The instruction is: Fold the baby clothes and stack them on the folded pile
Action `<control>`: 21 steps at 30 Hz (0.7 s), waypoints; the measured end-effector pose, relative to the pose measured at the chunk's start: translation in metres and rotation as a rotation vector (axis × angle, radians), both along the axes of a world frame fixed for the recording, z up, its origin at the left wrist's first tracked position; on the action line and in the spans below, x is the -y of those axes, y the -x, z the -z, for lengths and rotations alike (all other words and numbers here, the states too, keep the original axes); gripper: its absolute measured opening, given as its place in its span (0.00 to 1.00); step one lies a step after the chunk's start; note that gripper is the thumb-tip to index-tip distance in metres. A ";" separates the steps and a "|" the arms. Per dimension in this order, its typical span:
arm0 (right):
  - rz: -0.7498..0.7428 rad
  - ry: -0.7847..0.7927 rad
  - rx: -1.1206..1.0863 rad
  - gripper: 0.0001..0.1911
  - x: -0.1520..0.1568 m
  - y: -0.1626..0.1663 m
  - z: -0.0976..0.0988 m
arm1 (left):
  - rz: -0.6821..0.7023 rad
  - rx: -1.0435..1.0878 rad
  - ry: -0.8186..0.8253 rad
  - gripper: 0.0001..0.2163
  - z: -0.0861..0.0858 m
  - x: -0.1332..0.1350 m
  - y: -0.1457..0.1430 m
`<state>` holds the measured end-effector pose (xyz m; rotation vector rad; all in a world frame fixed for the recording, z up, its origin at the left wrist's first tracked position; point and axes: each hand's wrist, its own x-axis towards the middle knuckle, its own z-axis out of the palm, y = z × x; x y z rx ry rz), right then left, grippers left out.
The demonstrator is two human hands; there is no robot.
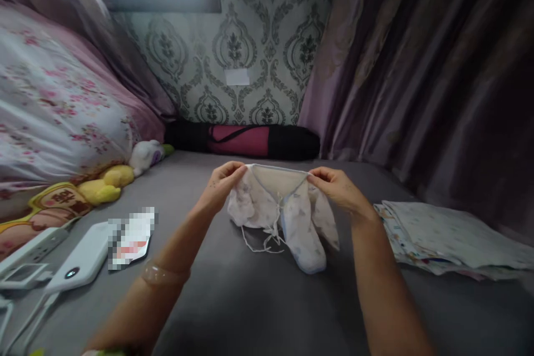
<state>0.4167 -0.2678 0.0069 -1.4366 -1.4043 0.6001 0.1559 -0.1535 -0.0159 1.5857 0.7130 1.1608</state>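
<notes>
Between my two hands hangs a small white baby top (267, 206) with pale prints, blue edging and white tie strings (273, 233) in front. My left hand (225, 181) pinches one shoulder of its neckline, and my right hand (334, 183) pinches the other. The neck edge is stretched nearly straight between them. Its sleeves and lower part droop down toward the grey bed sheet (242, 306); I cannot tell whether they touch it. The fingertips behind the cloth are partly hidden.
Folded printed cloths (454, 239) lie at the right. On the left are a white power bank (83, 258) with cables, a blurred-out object (132, 238), a power strip (33, 250) and plush toys (110, 181). A black and red long bag (242, 140) lies along the wall.
</notes>
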 end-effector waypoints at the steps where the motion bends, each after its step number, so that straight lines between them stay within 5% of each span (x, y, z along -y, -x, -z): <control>1: 0.008 -0.039 0.017 0.19 -0.005 0.003 -0.002 | -0.020 0.001 -0.029 0.13 -0.009 -0.001 0.002; 6: 0.194 -0.286 0.214 0.20 -0.020 0.015 -0.016 | -0.092 -0.130 -0.321 0.13 -0.058 0.000 0.013; 13: 0.463 -0.482 0.937 0.22 -0.002 0.025 -0.066 | -0.198 -0.297 -0.638 0.14 -0.119 0.006 0.036; 16: 0.450 -0.520 1.026 0.22 0.007 0.025 -0.085 | -0.258 -0.252 -0.689 0.13 -0.127 0.005 0.043; 21: 0.194 -0.354 1.105 0.18 0.005 0.017 -0.090 | -0.116 -0.453 -0.777 0.14 -0.111 -0.009 0.040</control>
